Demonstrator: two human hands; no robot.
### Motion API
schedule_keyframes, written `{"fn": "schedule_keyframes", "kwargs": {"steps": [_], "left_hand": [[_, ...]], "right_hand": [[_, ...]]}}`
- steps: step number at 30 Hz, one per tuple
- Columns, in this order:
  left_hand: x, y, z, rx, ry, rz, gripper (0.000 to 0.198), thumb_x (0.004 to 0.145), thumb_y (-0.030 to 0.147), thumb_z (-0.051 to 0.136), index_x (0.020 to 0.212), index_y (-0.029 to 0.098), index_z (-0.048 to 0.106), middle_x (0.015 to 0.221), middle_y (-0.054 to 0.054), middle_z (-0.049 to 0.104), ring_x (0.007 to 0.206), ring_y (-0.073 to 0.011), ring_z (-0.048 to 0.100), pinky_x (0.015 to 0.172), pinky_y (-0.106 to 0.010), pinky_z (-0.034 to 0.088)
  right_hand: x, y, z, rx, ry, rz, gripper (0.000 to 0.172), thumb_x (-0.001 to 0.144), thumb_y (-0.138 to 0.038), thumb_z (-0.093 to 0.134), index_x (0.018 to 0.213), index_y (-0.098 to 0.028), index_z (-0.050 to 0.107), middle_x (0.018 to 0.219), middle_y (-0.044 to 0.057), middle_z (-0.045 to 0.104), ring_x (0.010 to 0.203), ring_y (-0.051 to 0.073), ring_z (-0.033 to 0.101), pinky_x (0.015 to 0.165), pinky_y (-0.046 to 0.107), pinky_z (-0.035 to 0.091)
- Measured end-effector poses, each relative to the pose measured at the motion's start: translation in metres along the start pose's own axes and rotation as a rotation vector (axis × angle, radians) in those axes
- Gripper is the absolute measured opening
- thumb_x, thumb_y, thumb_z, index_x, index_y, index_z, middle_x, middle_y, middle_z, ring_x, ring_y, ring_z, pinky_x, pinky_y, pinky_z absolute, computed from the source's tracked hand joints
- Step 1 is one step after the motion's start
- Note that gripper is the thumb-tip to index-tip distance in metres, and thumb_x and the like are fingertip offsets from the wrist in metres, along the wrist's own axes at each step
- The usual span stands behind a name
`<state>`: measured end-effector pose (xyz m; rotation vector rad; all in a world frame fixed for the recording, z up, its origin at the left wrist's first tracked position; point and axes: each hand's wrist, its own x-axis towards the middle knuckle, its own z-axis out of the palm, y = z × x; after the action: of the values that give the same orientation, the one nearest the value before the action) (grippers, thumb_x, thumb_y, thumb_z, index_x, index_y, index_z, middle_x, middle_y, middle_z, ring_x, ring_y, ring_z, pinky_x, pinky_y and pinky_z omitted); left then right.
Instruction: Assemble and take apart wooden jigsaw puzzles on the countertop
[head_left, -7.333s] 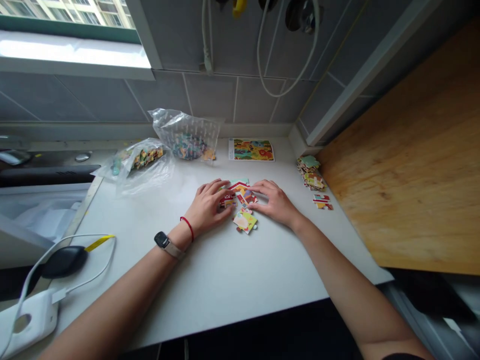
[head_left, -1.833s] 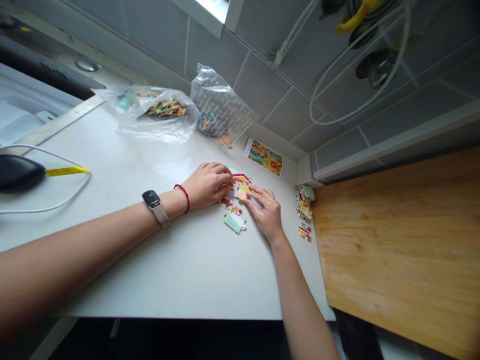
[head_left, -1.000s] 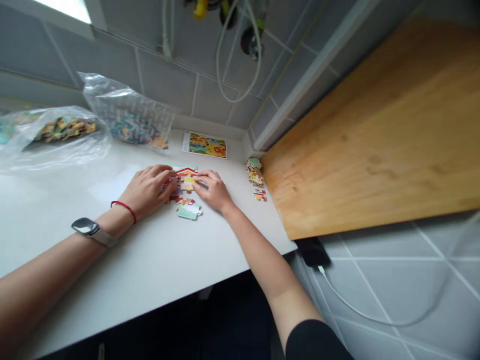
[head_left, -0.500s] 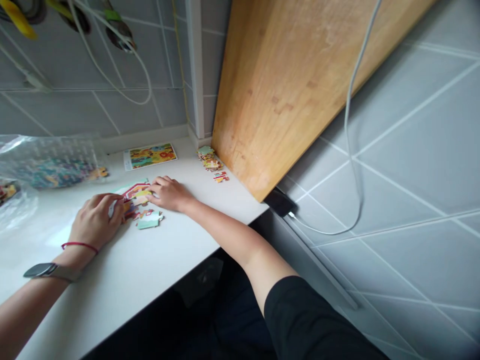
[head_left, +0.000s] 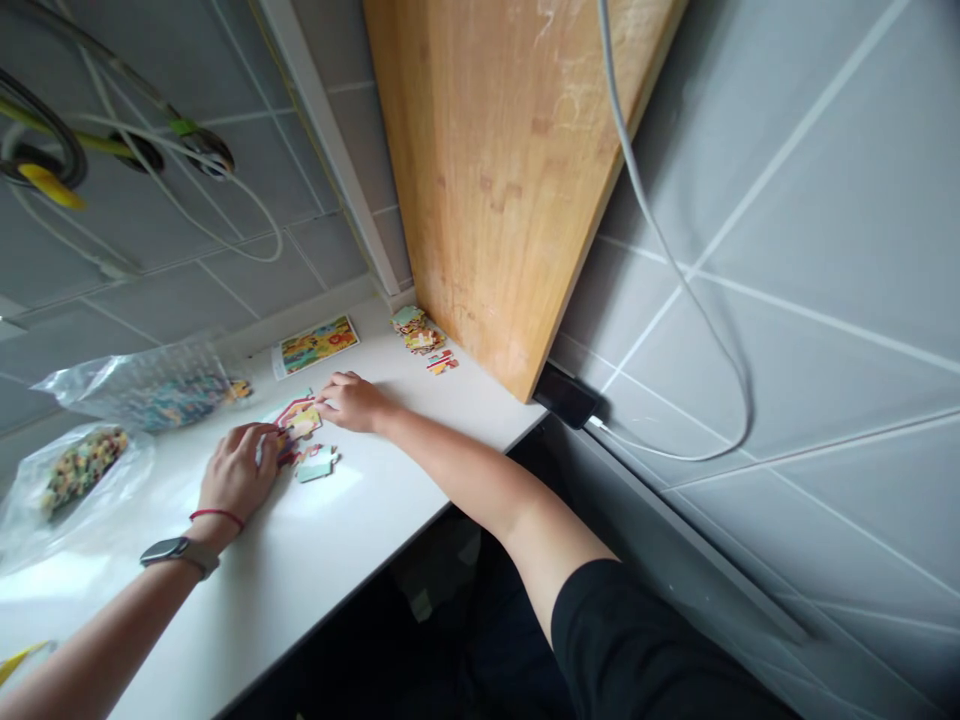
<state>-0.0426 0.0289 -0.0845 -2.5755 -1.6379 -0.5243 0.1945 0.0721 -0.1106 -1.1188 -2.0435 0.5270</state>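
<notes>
Several joined puzzle pieces (head_left: 303, 424) lie on the white table between my hands. My left hand (head_left: 238, 468), with a red string and a watch on the wrist, rests its bent fingers on their left edge. From the right, my right hand (head_left: 351, 401) has its fingers drawn together at the upper right edge of the pieces; what they grip is too small to tell. Just below lies a pale green piece group (head_left: 316, 462), touched by neither hand.
A picture card (head_left: 319, 345) lies behind the hands. Stacked pieces (head_left: 417, 330) and a red-striped piece (head_left: 442, 362) sit by a leaning wooden board (head_left: 495, 200). Clear bags of pieces (head_left: 82, 468) are at left. A phone (head_left: 566, 395) with a cable stands at the right edge.
The camera view has turned, so the table scene sits lower and further right, and more of the bags shows. Both hands stay at the puzzle pieces with little change in pose.
</notes>
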Motion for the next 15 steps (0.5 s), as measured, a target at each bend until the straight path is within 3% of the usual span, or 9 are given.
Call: {"fn": "schedule_keyframes", "kwargs": {"steps": [6,15], "left_hand": [[0.003,-0.006,0.003,0.077,-0.067,0.019,0.034,0.100,0.037,0.037,0.111,0.022,0.066,0.120,-0.015,0.069,0.111,-0.0330,0.066,0.104,-0.049,0.051],[0.010,0.005,-0.004,0.262,-0.206,0.101,0.036,0.100,0.030,0.036,0.118,0.018,0.066,0.114,-0.020,0.068,0.100,-0.0341,0.063,0.091,-0.048,0.053]], "right_hand": [[-0.002,0.004,-0.023,0.093,0.170,0.059,0.012,0.100,-0.017,0.064,0.098,-0.016,0.076,0.100,0.006,0.069,0.099,0.019,0.061,0.097,0.029,0.044],[-0.003,0.001,-0.028,0.119,0.248,0.046,0.015,0.099,-0.016,0.061,0.092,-0.016,0.075,0.087,0.003,0.070,0.082,0.016,0.063,0.082,0.025,0.046]]}}
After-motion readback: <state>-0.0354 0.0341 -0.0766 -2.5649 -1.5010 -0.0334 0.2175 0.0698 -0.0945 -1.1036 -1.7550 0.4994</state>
